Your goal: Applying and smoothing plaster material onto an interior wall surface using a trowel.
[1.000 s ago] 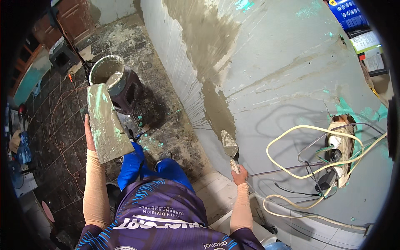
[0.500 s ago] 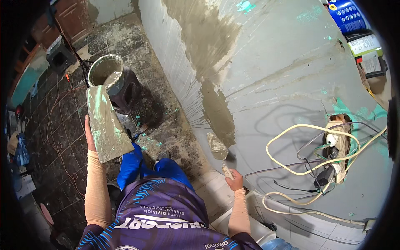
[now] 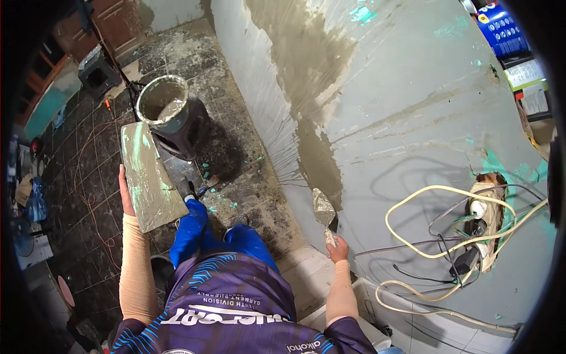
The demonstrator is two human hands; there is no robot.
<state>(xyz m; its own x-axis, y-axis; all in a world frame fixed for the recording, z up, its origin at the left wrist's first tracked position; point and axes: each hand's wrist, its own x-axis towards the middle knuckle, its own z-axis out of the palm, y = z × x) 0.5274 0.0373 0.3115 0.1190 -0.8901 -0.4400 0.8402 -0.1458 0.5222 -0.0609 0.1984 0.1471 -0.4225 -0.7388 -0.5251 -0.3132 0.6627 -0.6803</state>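
Swings trowel [image 3: 323, 206] rightward to wet patch [image 3: 318, 159] on grey wall [image 3: 407, 135], kept clasped in right hand [image 3: 338, 250]; still grips board [image 3: 150, 177] in left hand [image 3: 127, 202], partly hidden, near bucket [image 3: 178, 120], over dark tiles [image 3: 63, 197].

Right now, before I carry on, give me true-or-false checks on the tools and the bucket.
1. The left hand holds a flat board. True.
2. The board is clean. False: its face is smeared with greyish mix.
3. The right hand grips a trowel. True.
4. The trowel is over the board. False: it is near the wall.
5. The bucket is left of the trowel, its top open. True.
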